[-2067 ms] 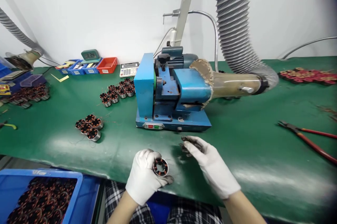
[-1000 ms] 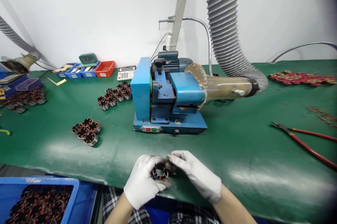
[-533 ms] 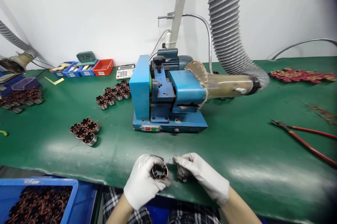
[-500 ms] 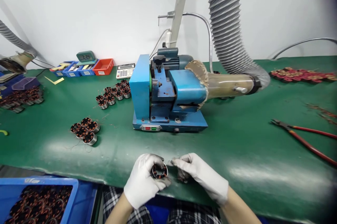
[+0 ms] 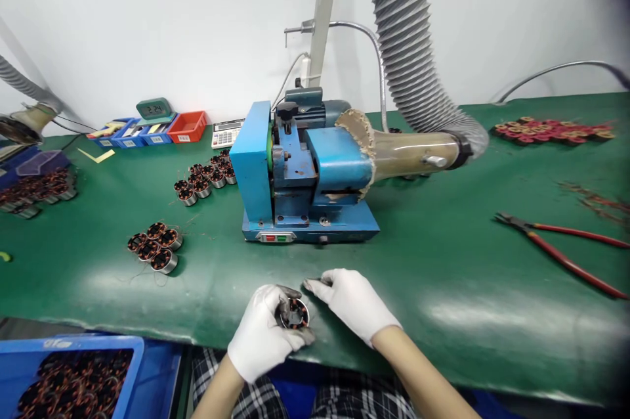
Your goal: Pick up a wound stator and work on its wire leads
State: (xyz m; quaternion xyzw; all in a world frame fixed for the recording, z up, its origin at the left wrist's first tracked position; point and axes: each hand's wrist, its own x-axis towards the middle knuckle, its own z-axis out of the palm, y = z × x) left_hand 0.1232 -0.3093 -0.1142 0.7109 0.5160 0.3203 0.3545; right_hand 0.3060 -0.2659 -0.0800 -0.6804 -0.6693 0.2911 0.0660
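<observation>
**Now: a stator held at the bench edge**

Here the left hand (image 5: 263, 333) is closed around a small stator (image 5: 294, 314), with the fingers curled under its metal ring and the thumb (image 5: 287, 292) over the top, so the copper windings face up. The stator is just above the near edge of the bench (image 5: 443, 261), in front of the person. The right hand (image 5: 354, 301) lies beside it, fingers close together and pointing left; the dirty fingertips (image 5: 311, 285) are near the stator, but I cannot tell if they pinch a wire or hold nothing.

What could go wrong, in my judgement: the stator is small and the gloves are smooth, so it may slip and fall over the edge toward the blue bin (image 5: 73, 373) below. Thin loose wire could also catch on the glove and bend or break if it is pulled sideways.

The bench has a green, a little shiny mat. Behind the hands stands a blue machine (image 5: 300, 176) joined to a grey hose (image 5: 408, 58). Groups of finished stators (image 5: 155, 245) lie at the left, red pliers (image 5: 561, 248) at the right. A white wall closes the room behind.
</observation>
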